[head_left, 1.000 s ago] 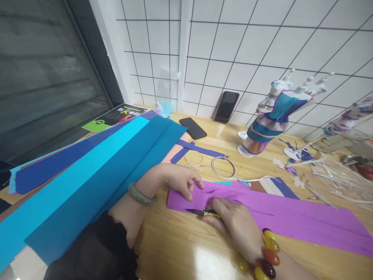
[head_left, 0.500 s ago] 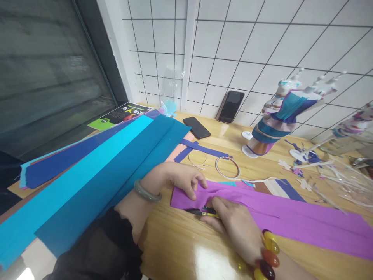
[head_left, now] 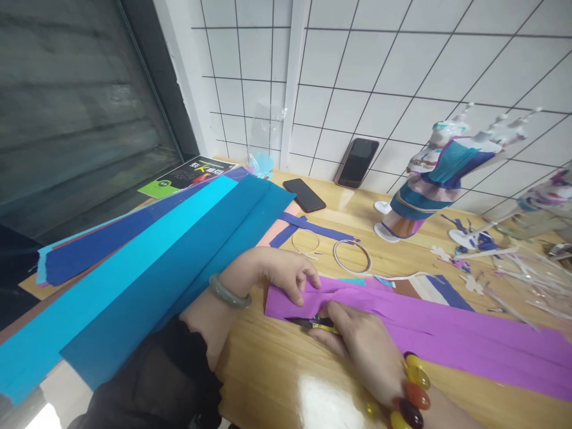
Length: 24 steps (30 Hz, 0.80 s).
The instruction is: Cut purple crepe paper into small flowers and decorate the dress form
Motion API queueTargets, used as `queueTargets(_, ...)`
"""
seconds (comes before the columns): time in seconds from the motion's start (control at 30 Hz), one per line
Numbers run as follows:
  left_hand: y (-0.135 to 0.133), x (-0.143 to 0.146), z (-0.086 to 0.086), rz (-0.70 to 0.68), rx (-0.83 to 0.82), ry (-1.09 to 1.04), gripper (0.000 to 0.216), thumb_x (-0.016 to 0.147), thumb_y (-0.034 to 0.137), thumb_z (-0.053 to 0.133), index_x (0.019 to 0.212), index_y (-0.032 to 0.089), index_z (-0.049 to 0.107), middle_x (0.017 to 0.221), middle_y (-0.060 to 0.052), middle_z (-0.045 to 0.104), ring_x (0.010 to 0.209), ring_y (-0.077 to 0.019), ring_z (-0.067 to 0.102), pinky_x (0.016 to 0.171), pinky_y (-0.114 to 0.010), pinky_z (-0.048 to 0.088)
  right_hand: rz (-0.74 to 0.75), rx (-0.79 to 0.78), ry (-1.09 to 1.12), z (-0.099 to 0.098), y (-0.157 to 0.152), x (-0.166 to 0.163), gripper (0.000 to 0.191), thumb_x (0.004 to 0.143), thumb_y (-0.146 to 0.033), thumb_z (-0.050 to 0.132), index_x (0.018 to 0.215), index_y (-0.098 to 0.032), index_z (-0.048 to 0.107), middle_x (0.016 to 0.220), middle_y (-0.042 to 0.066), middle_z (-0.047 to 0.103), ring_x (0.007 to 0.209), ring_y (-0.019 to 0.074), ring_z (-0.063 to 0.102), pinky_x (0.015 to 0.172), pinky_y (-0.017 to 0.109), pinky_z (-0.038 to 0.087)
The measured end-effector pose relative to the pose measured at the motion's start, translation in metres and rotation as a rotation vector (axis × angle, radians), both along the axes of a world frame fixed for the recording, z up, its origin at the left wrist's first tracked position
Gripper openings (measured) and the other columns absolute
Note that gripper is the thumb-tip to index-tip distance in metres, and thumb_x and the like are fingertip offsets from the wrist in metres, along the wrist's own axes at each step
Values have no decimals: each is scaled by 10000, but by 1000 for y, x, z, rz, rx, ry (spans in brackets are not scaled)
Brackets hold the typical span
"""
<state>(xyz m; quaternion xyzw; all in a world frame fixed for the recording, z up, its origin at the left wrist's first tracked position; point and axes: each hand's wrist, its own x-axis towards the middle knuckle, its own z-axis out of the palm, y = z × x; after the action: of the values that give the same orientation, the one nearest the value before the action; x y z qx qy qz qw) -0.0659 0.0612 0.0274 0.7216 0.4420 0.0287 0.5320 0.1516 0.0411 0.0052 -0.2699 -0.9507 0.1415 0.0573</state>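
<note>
A long purple crepe paper strip (head_left: 456, 330) lies across the wooden table, creased near its left end, with a thin dark line along its middle. My left hand (head_left: 288, 277) presses on that end, thumb and forefinger tips against the paper with a gap between them and the other fingers curled. My right hand (head_left: 364, 339) is closed around a pair of scissors (head_left: 319, 325) with dark blades and yellow parts. The scissors lie along the strip's near edge, pointing left beneath my left hand; part of them is hidden by paper and fingers.
Blue and teal paper sheets (head_left: 179, 256) cover the left side. A phone (head_left: 304, 195) lies at the back; another phone (head_left: 357, 162) leans on the tiled wall. Rings (head_left: 352, 256), a dressed mini mannequin (head_left: 451, 179) and plastic scraps (head_left: 527, 274) stand or lie behind and right.
The whole view has shifted slightly, so things appear a little further right. Both hands keep nearly the same place on the purple paper, and the scissors have barely moved.
</note>
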Motion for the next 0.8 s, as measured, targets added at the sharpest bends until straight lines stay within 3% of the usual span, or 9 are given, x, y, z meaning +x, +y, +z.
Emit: queueTargets(0.8,-1,0,-6,23,-93,-62,561,669,153,673,1213,161,537,727,35,595,645,-134,569,534,-219,425,-50,-32,-58,1,-7,-12,233,878,-385,601,761,-204,511,743,48,704,683,260,673,592,368,483)
